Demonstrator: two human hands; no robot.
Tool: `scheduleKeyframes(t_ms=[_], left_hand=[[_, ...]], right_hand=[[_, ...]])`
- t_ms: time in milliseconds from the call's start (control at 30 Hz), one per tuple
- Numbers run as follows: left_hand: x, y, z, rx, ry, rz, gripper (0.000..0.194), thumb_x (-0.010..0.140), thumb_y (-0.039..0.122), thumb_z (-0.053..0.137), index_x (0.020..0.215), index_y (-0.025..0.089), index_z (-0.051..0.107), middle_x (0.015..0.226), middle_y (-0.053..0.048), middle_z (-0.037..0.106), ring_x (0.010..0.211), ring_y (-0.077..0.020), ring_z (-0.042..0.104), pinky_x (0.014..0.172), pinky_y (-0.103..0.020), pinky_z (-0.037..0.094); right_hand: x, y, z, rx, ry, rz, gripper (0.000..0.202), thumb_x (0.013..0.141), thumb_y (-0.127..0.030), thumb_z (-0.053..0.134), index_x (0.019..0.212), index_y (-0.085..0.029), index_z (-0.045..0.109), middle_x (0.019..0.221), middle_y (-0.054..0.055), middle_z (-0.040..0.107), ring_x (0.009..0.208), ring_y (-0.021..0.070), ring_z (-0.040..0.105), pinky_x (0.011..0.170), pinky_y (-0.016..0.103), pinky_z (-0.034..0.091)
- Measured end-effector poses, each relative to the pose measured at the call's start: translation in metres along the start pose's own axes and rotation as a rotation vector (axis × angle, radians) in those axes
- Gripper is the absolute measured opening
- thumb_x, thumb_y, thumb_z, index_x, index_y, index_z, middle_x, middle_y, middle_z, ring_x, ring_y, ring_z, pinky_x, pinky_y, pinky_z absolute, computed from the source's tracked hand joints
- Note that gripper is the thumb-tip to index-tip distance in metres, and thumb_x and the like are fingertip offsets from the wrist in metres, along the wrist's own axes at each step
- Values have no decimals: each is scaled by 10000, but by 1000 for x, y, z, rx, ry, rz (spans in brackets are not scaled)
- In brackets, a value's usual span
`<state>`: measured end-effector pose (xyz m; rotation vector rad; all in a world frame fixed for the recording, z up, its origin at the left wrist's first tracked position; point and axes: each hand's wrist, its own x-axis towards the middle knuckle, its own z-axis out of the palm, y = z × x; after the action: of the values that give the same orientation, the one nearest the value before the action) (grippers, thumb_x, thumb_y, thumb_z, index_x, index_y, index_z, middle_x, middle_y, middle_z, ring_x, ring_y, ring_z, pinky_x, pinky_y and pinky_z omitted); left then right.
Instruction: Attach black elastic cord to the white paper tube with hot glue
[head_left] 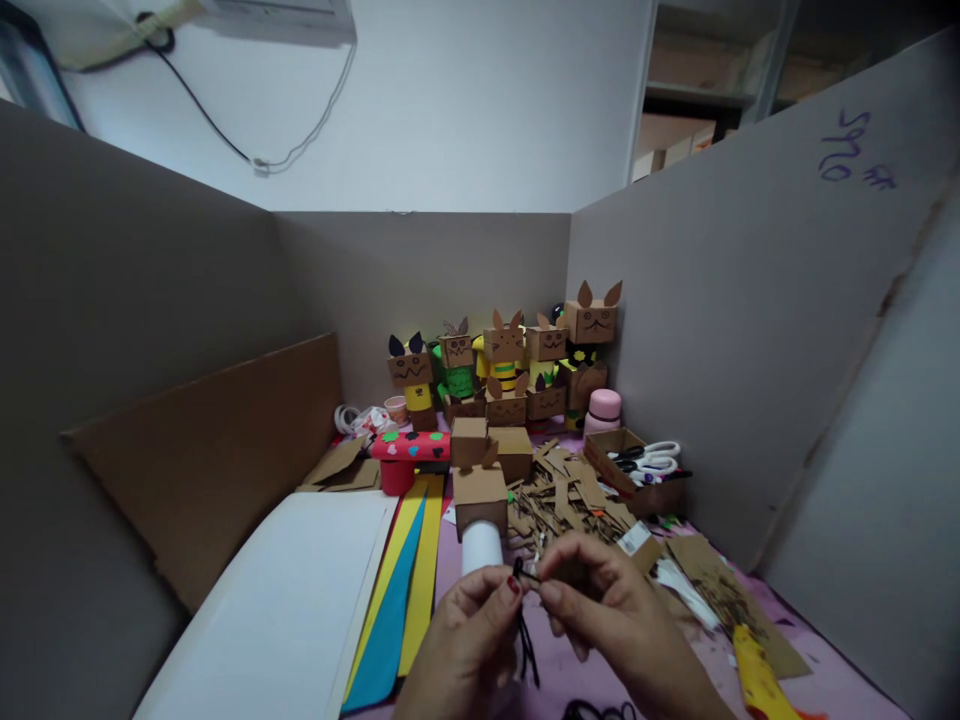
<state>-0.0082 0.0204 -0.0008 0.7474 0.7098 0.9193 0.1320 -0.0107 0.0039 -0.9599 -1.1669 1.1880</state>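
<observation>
A thin black cord (528,645) is pinched between the fingertips of my left hand (472,635) and my right hand (607,605), with a small loop on top and loose strands hanging below. Both hands are closed and nearly meet over the table. Just beyond them lies a white paper tube (481,548), touching a cardboard box (480,495) with small ear-like points. At the bottom edge, close under my right hand, black loops (596,711) show only in part.
White sheets (277,610) and yellow (421,590) and blue paper (394,610) lie left. Cardboard scraps (562,495) heap up right of centre, near a box with scissors (651,460). Several cardboard animal figures (502,345) stand at the back. Grey partitions (420,270) enclose the table.
</observation>
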Motion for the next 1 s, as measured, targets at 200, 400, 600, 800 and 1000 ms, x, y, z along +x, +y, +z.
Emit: scheduleKeyframes(t_ms=[200,400,600,800,1000], left_hand=[[2,1,-1,-69,46,-15,366,427,364,890,606,144,658,357,110,387,342,3,244,373,-129,188],[3,-1,-2,-65,42,-1,357,432,355,887,635,152,675,512,48,568,389,-17,330,455,-161,341],[5,0,-4,-58,64,6,339,460,336,880,634,141,664,523,52,553,406,-9,375,417,-128,287],[5,1,-1,16,32,34,382,484,390,862,655,148,623,472,64,545,346,-13,366,347,-126,263],[2,1,0,82,-7,65,354,543,395,838,644,145,610,457,68,523,350,-12,373,354,-125,273]], right_hand=[[-6,-6,0,-371,-4,-102,111,768,-241,605,802,-177,689,741,25,642,603,118,549,530,221,431],[-8,-6,2,-558,-29,-188,131,725,-278,661,790,-168,690,707,36,654,640,153,588,587,251,449],[-9,-10,-1,-607,-14,-194,142,788,-241,562,710,-169,656,646,15,614,609,133,535,568,237,396],[-5,-4,-7,-285,-71,14,264,804,-418,564,713,-171,546,564,-56,418,519,90,371,464,194,311],[-2,-5,-9,-248,-59,28,341,790,-500,581,700,-173,541,541,-66,408,486,77,371,446,184,296]])
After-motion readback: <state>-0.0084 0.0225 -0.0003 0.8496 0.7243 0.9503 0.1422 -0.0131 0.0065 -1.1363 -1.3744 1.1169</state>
